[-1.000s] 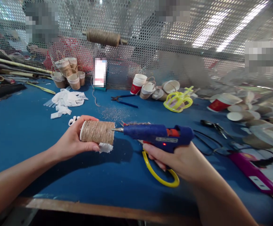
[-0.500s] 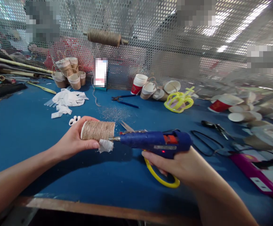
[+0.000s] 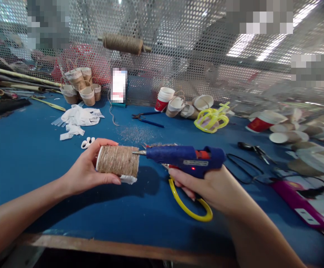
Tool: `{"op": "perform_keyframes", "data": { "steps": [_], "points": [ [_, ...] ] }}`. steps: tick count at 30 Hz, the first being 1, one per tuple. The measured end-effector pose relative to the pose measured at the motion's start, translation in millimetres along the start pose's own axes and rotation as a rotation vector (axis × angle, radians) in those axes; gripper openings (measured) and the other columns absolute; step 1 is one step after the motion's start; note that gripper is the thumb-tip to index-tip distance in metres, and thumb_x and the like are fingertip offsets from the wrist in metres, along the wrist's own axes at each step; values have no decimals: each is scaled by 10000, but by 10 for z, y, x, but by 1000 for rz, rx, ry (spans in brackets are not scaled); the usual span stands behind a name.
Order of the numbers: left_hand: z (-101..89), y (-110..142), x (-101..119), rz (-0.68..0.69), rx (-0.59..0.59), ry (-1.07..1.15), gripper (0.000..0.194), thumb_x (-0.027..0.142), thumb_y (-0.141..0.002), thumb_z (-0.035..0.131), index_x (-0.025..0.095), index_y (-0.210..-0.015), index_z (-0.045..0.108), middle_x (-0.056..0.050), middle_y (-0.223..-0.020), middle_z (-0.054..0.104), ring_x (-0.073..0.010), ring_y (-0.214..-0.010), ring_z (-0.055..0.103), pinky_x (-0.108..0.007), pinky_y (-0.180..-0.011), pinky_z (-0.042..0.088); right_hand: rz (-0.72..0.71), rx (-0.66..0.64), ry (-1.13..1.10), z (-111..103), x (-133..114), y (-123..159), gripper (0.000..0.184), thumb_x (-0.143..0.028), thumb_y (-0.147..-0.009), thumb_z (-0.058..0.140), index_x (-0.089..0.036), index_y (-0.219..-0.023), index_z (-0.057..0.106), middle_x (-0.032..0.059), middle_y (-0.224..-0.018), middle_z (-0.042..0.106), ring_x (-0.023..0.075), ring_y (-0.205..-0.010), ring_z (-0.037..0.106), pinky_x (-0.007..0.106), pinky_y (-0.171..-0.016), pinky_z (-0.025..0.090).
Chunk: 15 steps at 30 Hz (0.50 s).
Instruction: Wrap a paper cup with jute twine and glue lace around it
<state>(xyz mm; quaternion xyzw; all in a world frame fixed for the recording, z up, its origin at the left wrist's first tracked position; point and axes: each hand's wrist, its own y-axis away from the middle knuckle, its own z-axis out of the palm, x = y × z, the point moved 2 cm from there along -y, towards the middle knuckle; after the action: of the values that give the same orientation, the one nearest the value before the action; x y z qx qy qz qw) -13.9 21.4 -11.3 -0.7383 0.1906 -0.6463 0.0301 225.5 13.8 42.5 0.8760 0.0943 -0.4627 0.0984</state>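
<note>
My left hand is wrapped round a paper cup covered in twine, lying on its side above the table. A white strip shows at the cup's lower edge. In my right hand is a blue hot glue gun with a red light on. Its metal nozzle meets the twine near the cup's right end; I cannot make out any glue. Scissors with a yellow handle lie beneath the gun, their blades mostly hidden by it.
White strips lie behind my left hand, with a small white plastic piece nearer. Pliers, stacked paper cups and a yellow basket-shaped piece stand farther back. Twine-wrapped cups are at left, a purple power strip at right.
The cup has rolled in my left hand, so the white strip now sits lower and shows less. The glue gun has risen slightly, its nozzle now higher on the twine.
</note>
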Motion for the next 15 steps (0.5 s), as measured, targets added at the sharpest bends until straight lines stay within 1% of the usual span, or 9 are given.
{"op": "perform_keyframes", "data": {
  "steps": [5,8,12,15],
  "points": [
    [4,-1,10,10,5,1,585,303,-524,828,208,-989,486,-45,-942,589,-162,-764,569,-251,-643,493,-3,7,-25,8,17,7,305,-424,-757,582,-205,-562,498,-65,-382,428,76,-368,392,218,-407,363],
    [8,-6,-9,1,-1,47,586,292,-534,824,212,-998,474,-33,-924,589,-145,-721,576,-231,-606,492,7,-8,-48,3,22,14,277,-427,-749,590,-209,-595,516,-68,-385,432,79,-360,396,219,-395,359],
    [6,-9,-28,-23,-6,103,584,254,-535,824,220,-999,471,-16,-894,581,-124,-679,576,-197,-557,485,42,-46,-72,8,16,31,255,-426,-714,625,-208,-617,534,-52,-430,475,80,-359,409,222,-362,338],
    [2,-2,-29,-26,-6,104,592,257,-530,828,222,-1002,473,-13,-867,580,-121,-665,565,-204,-559,490,47,-19,-96,13,21,29,268,-427,-723,612,-199,-618,518,-56,-447,476,61,-356,396,209,-371,343]
  ]
}}
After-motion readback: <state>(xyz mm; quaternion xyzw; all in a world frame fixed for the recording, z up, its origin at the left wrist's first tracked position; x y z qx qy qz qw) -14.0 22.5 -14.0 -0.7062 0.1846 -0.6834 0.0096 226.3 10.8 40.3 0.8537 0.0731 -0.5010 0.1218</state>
